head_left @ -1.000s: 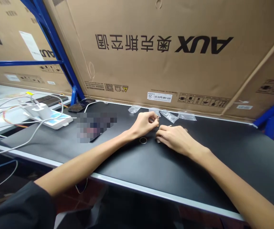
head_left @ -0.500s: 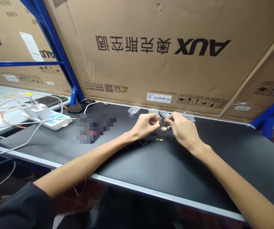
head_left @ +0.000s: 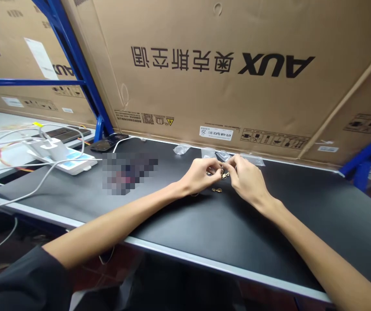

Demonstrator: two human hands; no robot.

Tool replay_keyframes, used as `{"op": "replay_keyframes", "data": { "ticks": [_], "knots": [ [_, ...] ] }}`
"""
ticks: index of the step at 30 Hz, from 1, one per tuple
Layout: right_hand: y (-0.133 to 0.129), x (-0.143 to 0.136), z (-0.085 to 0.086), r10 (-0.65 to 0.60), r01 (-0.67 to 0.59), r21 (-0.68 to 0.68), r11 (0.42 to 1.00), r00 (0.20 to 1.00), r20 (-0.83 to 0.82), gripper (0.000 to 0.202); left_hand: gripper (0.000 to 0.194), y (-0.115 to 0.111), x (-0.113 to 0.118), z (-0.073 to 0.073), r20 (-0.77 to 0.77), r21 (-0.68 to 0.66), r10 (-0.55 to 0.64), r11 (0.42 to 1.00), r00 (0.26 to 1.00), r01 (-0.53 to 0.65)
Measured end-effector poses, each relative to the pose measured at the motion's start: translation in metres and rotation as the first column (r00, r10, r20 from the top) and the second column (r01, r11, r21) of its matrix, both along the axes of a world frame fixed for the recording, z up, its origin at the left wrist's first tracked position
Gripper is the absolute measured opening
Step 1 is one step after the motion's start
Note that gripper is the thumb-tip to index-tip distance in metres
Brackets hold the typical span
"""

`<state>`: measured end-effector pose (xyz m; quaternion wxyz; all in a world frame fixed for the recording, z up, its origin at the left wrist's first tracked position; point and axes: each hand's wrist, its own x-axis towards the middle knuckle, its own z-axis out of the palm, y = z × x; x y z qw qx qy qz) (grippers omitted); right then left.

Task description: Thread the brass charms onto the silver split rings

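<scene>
My left hand (head_left: pixel 202 175) is closed in a pinch on a small gold-coloured jewelry piece (head_left: pixel 222 171), partly hidden by the fingertips. My right hand (head_left: pixel 246 178) pinches at the same spot, its thumb and forefinger almost against the left fingertips; what it grips is too small to make out. Just below the fingertips lies more gold-coloured jewelry (head_left: pixel 226 175), mostly covered from view. Nearer me on the black tabletop (head_left: pixel 179 224) rests a separate gold-coloured trinket (head_left: pixel 217 190). A thin ring-shaped piece (head_left: pixel 194 195) shows only its edge beneath my left wrist.
Clear plastic bags (head_left: pixel 181 149) lie along the back edge, against a large cardboard box (head_left: pixel 185 95). To the left are a dark phone-like object (head_left: pixel 108 143), a white power strip (head_left: pixel 75 163) and loose white cables (head_left: pixel 39 190). Blue posts (head_left: pixel 90 86) frame the table.
My hands have come together, the fingertips now nearly meeting. My left hand has shifted slightly right and nearer me, covering most of the ring-shaped piece. The separate trinket has stayed in place.
</scene>
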<state>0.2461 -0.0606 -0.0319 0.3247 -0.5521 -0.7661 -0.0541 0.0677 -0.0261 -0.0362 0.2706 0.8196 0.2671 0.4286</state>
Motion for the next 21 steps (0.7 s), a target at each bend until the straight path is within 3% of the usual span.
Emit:
{"op": "replay_keyframes", "data": {
  "ticks": [13, 16, 21],
  "knots": [
    [-0.002, 0.006, 0.01, -0.011, 0.012, 0.056, 0.998, 1.0, -0.013, 0.033, 0.012, 0.008, -0.002, -0.001, 0.073, 0.06, 0.075, 0.995, 0.995, -0.079],
    [-0.001, 0.011, 0.014, 0.11, -0.109, -0.035, 0.993, 0.993, 0.043, 0.028, 0.011, 0.014, -0.005, 0.001, 0.099, 0.103, 0.111, 0.987, 0.989, -0.121],
    [-0.004, 0.008, 0.01, 0.379, -0.343, -0.232, 0.91, 0.916, 0.133, 0.015, 0.007, 0.021, -0.01, 0.001, 0.122, 0.145, 0.153, 0.975, 0.981, -0.17]
  ]
}}
